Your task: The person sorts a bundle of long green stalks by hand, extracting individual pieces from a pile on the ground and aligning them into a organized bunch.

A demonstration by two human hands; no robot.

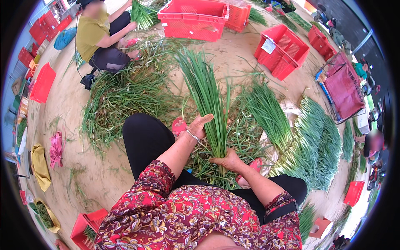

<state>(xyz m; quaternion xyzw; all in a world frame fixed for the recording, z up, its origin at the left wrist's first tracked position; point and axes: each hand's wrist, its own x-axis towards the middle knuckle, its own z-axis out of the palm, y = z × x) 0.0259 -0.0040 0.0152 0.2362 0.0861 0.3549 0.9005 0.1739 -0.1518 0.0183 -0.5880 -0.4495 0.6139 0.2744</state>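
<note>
A large bunch of long green chives [207, 93] stands tilted between my knees, leaf tips away from me. My left hand [198, 126] supports it about midway, thumb raised at its side and fingers hidden behind the leaves. Lower down, my right hand [229, 160] grips the bunch near its pale stem ends. Beneath both hands lies a litter of loose chive leaves and trimmings [243, 142]. To the right, another green bunch [268, 115] rests beside a long, layered row of chives [318, 147] with pale ends turned toward me.
A heap of leaves [122, 103] lies front left, beside a seated person [100, 37] holding chives. Red plastic crates [193, 22] stand ahead, with another crate [282, 51] at front right. Pink ties [56, 150] and a yellow sack [40, 167] lie left. A red crate [87, 228] sits behind left.
</note>
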